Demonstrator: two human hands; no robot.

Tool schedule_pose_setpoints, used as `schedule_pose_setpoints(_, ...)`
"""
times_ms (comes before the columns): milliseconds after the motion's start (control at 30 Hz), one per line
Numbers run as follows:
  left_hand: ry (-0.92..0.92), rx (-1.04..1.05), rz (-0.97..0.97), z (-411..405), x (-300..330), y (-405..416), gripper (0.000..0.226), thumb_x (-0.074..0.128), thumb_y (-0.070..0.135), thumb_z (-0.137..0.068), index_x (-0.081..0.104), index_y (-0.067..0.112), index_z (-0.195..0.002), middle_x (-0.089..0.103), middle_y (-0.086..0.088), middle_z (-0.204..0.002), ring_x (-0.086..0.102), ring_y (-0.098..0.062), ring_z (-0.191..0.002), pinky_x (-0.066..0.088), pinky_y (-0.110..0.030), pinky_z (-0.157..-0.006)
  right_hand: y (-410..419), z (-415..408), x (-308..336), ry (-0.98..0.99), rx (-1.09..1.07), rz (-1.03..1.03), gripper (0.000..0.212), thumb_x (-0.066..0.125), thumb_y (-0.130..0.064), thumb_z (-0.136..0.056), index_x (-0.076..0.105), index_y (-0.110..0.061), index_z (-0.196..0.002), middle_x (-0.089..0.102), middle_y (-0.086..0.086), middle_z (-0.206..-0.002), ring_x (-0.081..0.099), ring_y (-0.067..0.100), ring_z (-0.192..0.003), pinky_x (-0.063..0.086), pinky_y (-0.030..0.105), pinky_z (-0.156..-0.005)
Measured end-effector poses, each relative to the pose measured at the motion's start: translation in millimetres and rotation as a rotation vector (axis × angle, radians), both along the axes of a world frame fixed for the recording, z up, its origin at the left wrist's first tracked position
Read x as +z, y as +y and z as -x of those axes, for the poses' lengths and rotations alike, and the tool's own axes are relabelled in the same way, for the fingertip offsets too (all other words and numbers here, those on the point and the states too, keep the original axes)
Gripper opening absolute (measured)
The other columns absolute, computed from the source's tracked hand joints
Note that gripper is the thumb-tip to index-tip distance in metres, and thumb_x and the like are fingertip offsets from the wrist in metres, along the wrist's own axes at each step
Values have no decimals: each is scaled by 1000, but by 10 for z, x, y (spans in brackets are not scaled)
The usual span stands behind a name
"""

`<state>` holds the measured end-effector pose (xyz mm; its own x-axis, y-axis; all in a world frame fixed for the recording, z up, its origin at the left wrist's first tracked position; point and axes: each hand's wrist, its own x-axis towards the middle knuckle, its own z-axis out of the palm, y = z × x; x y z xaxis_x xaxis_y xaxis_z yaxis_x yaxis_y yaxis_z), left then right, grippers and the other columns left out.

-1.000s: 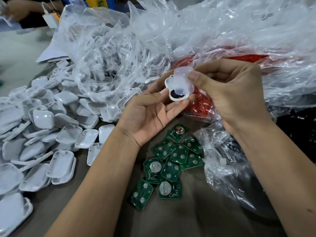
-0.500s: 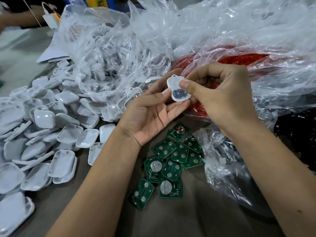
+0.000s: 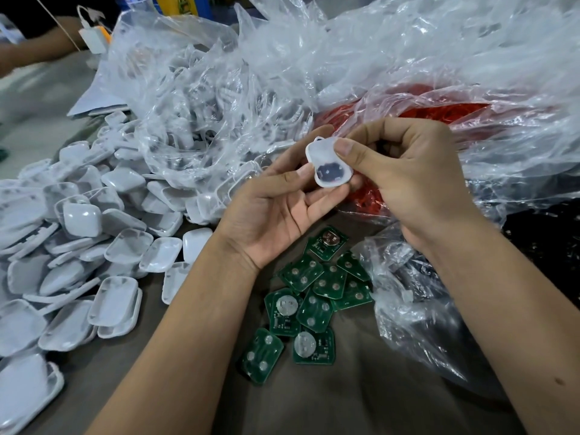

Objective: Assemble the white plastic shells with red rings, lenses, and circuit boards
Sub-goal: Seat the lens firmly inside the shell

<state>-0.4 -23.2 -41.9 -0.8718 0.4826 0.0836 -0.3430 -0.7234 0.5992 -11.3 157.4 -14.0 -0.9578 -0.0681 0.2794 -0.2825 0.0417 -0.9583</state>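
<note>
Two hands (image 3: 329, 196) around white shell (image 3: 330, 164)

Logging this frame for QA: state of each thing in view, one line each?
Shell: held up between both hands, dark part inside.
Left hand: fingertips pinch the shell.
Right hand: thumb presses the shell's top.
Boards: loose green heap on table, some overlapping.
Spare shells: loose pile, left.
Red rings: bagged in clear plastic.

Left hand (image 3: 276, 211) palm-up, right hand (image 3: 405, 174) curled, thumbs pinching together.
</note>
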Motion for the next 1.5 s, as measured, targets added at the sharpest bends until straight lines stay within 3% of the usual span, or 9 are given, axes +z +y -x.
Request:
schedule_pose_setpoints(200,9,5,10,8,-17,-1,41,62,-6,-86,72,7,-124,71,-18,-125,70,-38,-113,58,-41,-98,-47,1,-20,85,-126,-161,19,90,-24,-80,75,-12,-83,74,13,-78,68,36,-68,61,51,-62)
schedule_pose_setpoints(367,-28,64,4,12,-6,5,47,58,-6,-87,63,6,-133,66,-24,-131,69,-44,-112,60,-41,-94,-25,-36,14,225,-219,-206,8,77,-20,-93,75,-13,-93,73,0,-83,70,14,-68,60,44,-68)
schedule_pose_setpoints(533,-70,163,-19,11,30,28,47,60,-8,-83,66,6,-128,67,-20,-127,72,-34,-105,61,-41,-92,-72,-99,3,414,-255,-530,13,75,-18,-95,81,-12,-105,66,-2,-95,58,5,-79,43,9,-71)
schedule_pose_setpoints(667,-63,202,-3,2,42,33,47,58,-8,-86,64,7,-130,68,-20,-124,71,-33,-104,62,-39,-91,-100,-117,-3,445,-214,-596,14,74,-15,-95,81,-9,-106,67,5,-100,63,17,-92,50,21,-79)
schedule_pose_setpoints(833,-70,221,3,8,25,35,49,52,-10,-91,59,6,-136,68,-21,-123,72,-32,-105,62,-38,-88,-105,-123,-5,436,-201,-581,13,74,-14,-95,82,-8,-104,67,5,-99,63,18,-93,50,20,-76)
schedule_pose_setpoints(1000,-61,205,-24,5,26,25,44,55,-10,-89,66,6,-128,70,-21,-123,72,-33,-107,61,-40,-91,-94,-115,9,437,-211,-564,14,73,-17,-96,81,-12,-107,67,3,-101,62,17,-97,49,21,-82)
schedule_pose_setpoints(1100,-68,208,-29,5,28,31,48,57,-9,-87,63,6,-131,69,-20,-125,72,-33,-107,62,-40,-91,-92,-126,5,471,-223,-583,18,70,-19,-97,80,-13,-111,66,4,-106,59,23,-106,50,32,-89)
schedule_pose_setpoints(1267,-72,223,-10,19,35,34,57,61,-5,-83,58,8,-139,66,-19,-128,72,-30,-103,61,-37,-92,-104,-143,5,491,-204,-621,15,71,-15,-95,82,-14,-106,65,4,-108,52,23,-113,43,21,-91)
schedule_pose_setpoints(1500,-54,193,-36,21,30,36,55,57,-6,-87,54,6,-141,69,-21,-120,74,-32,-99,63,-37,-85,-103,-145,9,502,-196,-620,15,70,-14,-95,82,-12,-103,64,5,-107,52,25,-113,47,30,-92)
